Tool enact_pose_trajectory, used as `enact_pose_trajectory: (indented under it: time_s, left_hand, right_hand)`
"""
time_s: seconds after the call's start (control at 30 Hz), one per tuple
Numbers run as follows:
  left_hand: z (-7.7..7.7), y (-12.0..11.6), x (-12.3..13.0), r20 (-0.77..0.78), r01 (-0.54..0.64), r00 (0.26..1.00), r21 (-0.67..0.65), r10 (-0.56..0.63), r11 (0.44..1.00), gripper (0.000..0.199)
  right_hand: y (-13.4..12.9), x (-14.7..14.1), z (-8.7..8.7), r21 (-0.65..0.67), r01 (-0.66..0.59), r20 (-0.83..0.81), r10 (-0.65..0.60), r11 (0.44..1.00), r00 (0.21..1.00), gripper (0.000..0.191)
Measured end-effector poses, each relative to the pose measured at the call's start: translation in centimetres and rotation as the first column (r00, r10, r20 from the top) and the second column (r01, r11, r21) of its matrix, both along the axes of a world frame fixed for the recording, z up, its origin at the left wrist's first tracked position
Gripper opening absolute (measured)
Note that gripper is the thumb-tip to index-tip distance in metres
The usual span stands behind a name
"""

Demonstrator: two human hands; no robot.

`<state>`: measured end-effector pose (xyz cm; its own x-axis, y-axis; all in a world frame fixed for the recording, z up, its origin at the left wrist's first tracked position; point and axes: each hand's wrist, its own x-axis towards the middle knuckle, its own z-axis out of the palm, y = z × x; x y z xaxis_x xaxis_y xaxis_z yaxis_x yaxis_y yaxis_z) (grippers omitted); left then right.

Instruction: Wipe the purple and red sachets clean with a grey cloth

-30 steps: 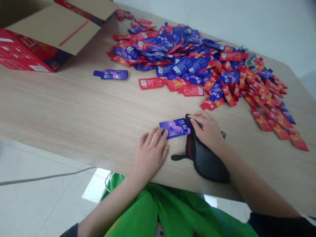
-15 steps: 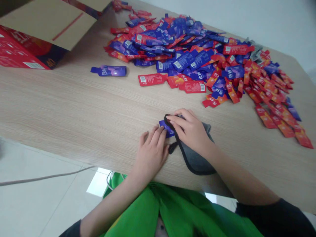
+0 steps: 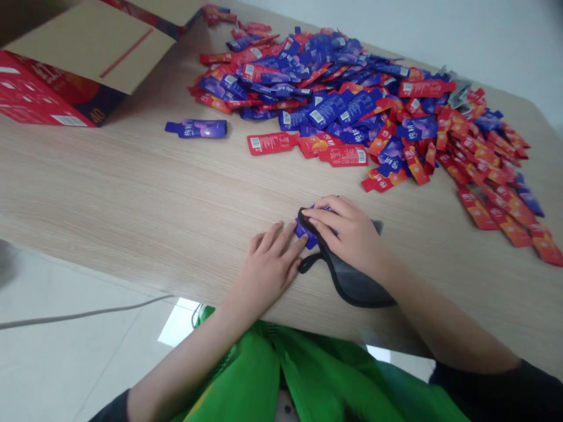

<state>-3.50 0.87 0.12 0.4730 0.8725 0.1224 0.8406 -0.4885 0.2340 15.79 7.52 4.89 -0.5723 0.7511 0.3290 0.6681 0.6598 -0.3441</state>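
Observation:
A dark grey pouch with black edging (image 3: 358, 287) and a small black loop lies on the table in front of me. My right hand (image 3: 352, 234) is closed on the pouch's upper left edge, fingers pinching the black trim. A blue-purple sachet (image 3: 311, 240) sticks out from under that edge; whether it is inside the pouch or beneath it I cannot tell. My left hand (image 3: 270, 264) lies flat with fingers spread, its fingertips touching the sachet's left side.
A large heap of red and blue sachets (image 3: 329, 108) covers the back and right of the table. One blue sachet (image 3: 197, 129) lies apart on the left. An open red carton (image 3: 48, 94) stands at the back left. A cable (image 3: 88, 318) runs past the table's front edge.
Both hands, the pouch and the sachet have shifted slightly right. The left fingers are more spread, reaching further onto the sachet, and less of it shows left of the pouch's edge.

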Motion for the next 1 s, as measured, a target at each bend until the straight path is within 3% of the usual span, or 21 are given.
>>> enact_pose_trajectory:
  time_s: [0.13,0.3,0.6,0.8,1.0]
  left_hand:
    - [0.0,0.1,-0.6,-0.058,0.042,0.997,-0.04,-0.044,0.998,0.042]
    - [0.2,0.5,-0.8,-0.077,0.054,0.995,-0.043,-0.057,0.998,0.041]
    - [0.4,0.6,-0.9,-0.066,0.062,0.996,-0.051,-0.066,0.997,0.046]
    - [0.3,1.0,-1.0,-0.06,0.096,0.994,0.007,-0.096,0.995,0.046]
    - [1.8,-0.5,1.0,-0.116,0.014,0.993,0.018,-0.011,1.0,0.043]
  right_hand:
    - [-0.6,-0.4,-1.6,0.041,-0.045,0.14,0.039,0.998,0.989,0.024]
    - [-1.0,0.1,-2.0,0.061,-0.008,0.255,-0.008,0.998,0.967,0.02]
    - [2.0,4.7,-2.9,-0.021,0.281,0.172,-0.273,0.96,0.947,0.021]
    - [2.8,5.5,-3.3,-0.047,0.325,0.192,-0.311,0.944,0.931,0.026]
    - [3.2,7.3,-2.6,0.039,0.397,0.005,-0.397,0.917,0.918,0.026]
